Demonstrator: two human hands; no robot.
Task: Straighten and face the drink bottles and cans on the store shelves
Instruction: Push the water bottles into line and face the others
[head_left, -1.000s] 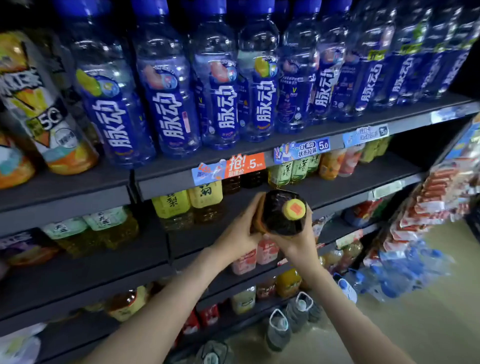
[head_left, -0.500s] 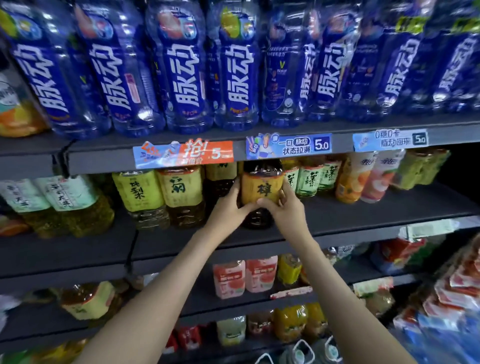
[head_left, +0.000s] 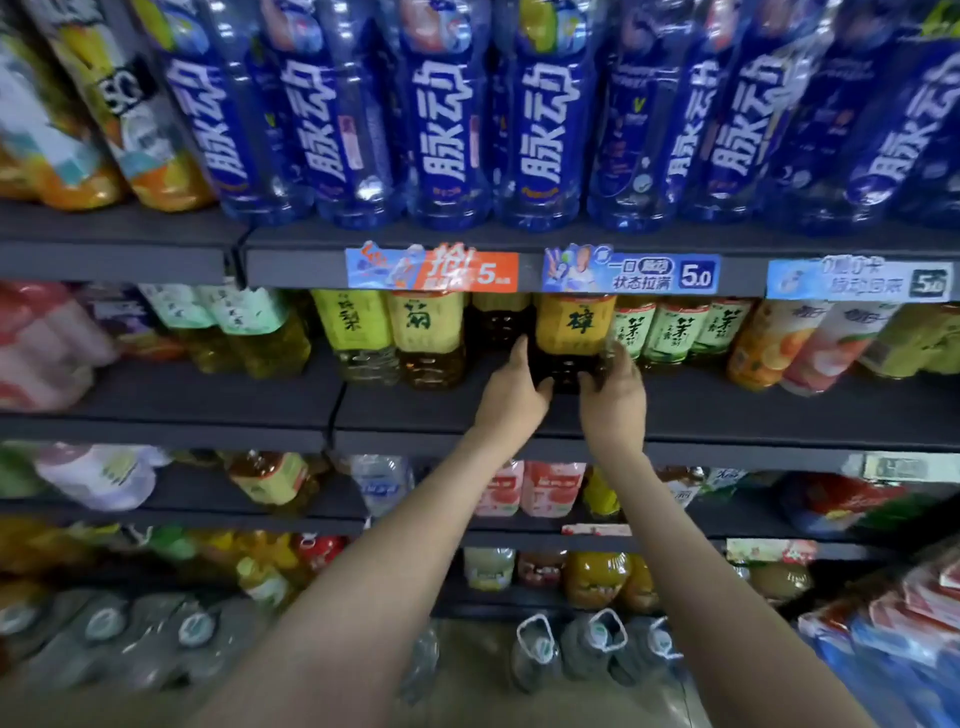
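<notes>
A dark drink bottle with an orange-yellow label (head_left: 571, 325) stands upright on the second shelf (head_left: 727, 410), its label facing out. My left hand (head_left: 511, 395) grips its lower left side and my right hand (head_left: 610, 395) grips its lower right side. Yellow-label tea bottles (head_left: 426, 325) stand just to its left, green-label bottles (head_left: 675, 330) to its right. A second dark bottle (head_left: 498, 325) sits behind, between the held bottle and the yellow ones.
Large blue bottles (head_left: 441, 130) fill the shelf above, with price tags (head_left: 431, 267) on its edge. Orange and peach drinks (head_left: 810, 343) stand further right. Lower shelves hold mixed bottles; big water jugs (head_left: 592, 649) sit on the floor.
The dark bottle went from being held out in front of the shelf to standing on the second shelf. My hands slid down from its label to its base.
</notes>
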